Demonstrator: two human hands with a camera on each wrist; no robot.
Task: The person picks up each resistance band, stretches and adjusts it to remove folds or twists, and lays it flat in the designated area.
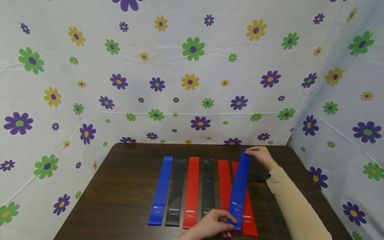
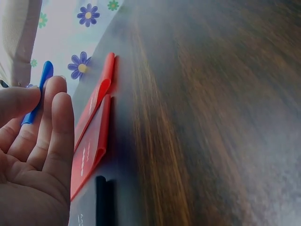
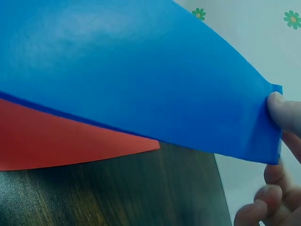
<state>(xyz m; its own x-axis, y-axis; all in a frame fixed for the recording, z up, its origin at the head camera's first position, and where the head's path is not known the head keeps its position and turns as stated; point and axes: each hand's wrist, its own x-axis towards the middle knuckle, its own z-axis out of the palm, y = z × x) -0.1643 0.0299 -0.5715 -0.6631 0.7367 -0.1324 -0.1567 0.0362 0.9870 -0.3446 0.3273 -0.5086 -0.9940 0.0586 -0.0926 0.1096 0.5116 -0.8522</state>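
Note:
A blue resistance band [image 1: 241, 186] marked "Light" is stretched lengthwise between both hands, over the red bands at the row's right end. My left hand [image 1: 213, 223] pinches its near end; in the left wrist view, thumb and fingers hold the blue band's folded edge [image 2: 46, 73] above the table. At the far end, my right hand [image 1: 264, 156] pinches a corner between thumb and fingers, and the right wrist view shows the blue band [image 3: 141, 80] spread flat. Under it, one red band [image 1: 249, 208] lies slanted, and another red band [image 1: 224, 180] is partly covered.
Left of the hands, a blue band [image 1: 160, 193], a black band [image 1: 176, 190], a red band [image 1: 192, 190] and another black band [image 1: 208, 186] lie side by side on the dark wooden table [image 1: 120, 186]. A flower-patterned cloth [image 1: 168, 60] stands behind the table.

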